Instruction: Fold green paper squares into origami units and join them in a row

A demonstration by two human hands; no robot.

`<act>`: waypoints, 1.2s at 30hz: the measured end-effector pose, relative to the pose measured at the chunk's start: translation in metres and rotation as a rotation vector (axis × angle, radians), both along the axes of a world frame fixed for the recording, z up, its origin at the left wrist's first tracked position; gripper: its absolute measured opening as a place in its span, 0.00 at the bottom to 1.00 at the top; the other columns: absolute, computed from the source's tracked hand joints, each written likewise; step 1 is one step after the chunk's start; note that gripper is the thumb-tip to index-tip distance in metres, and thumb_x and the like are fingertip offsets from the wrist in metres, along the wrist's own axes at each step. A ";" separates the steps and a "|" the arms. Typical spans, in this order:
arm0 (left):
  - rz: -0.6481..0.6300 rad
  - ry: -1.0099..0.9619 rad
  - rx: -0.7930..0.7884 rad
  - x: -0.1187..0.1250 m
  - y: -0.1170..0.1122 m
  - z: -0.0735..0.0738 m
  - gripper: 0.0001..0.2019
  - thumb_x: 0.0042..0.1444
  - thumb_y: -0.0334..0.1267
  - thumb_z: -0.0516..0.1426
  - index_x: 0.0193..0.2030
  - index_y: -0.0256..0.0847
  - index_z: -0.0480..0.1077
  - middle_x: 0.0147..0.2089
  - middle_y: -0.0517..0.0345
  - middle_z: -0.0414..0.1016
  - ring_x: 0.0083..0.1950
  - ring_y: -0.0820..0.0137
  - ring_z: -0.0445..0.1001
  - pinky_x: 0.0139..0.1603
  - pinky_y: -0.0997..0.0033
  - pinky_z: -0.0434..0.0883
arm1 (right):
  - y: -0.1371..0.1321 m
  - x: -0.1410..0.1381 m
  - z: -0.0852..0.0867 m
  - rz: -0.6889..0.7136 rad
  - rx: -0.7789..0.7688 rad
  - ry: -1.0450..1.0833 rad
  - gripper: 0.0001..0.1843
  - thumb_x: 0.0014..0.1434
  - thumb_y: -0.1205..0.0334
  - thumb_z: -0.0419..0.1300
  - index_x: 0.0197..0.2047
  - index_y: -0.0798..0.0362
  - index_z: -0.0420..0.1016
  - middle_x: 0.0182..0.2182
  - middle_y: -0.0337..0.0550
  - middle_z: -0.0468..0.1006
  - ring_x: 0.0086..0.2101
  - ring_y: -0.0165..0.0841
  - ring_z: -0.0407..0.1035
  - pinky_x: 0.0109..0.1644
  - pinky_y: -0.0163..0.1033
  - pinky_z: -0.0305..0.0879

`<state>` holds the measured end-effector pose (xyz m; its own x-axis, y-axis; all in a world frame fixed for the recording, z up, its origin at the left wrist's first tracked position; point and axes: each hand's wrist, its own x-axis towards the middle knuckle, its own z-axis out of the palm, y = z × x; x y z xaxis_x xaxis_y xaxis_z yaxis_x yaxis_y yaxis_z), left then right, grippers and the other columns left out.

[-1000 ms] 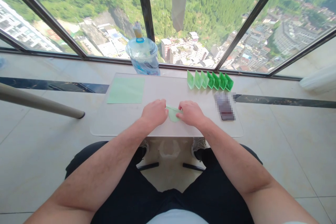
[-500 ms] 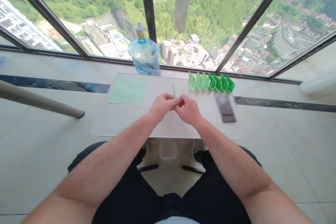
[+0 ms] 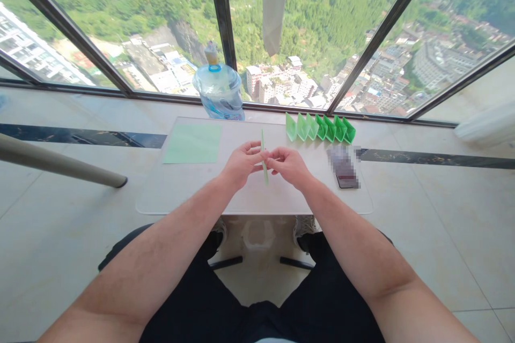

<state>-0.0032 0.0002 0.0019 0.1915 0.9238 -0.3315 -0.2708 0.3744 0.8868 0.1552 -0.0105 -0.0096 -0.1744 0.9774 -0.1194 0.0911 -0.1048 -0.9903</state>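
A narrow light green piece of folded paper stands nearly edge-on to me above the middle of the low table. My left hand grips it from the left, thumb on the near side and fingers behind. From the right, my right hand pinches at its edge with thumb and forefinger. How the paper is folded inside cannot be seen from this angle. Left of my hands lies a flat light green sheet.
Several folded green paper pieces stand in a row at the table's back right. A phone, blurred over, lies below them. Behind the table stands a big water bottle against the window. A grey pole reaches in from the left.
My hands have shifted from bunched together to a little apart, and more of the folded paper shows below the fingers. The view has tilted slightly.
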 end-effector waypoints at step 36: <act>0.112 0.155 0.162 0.008 0.000 -0.012 0.20 0.39 0.33 0.59 0.42 0.38 0.81 0.30 0.59 0.78 0.28 0.69 0.72 0.30 0.69 0.69 | 0.004 -0.004 -0.006 -0.097 0.095 -0.096 0.26 0.53 0.65 0.53 0.53 0.46 0.81 0.33 0.35 0.83 0.21 0.26 0.71 0.27 0.33 0.70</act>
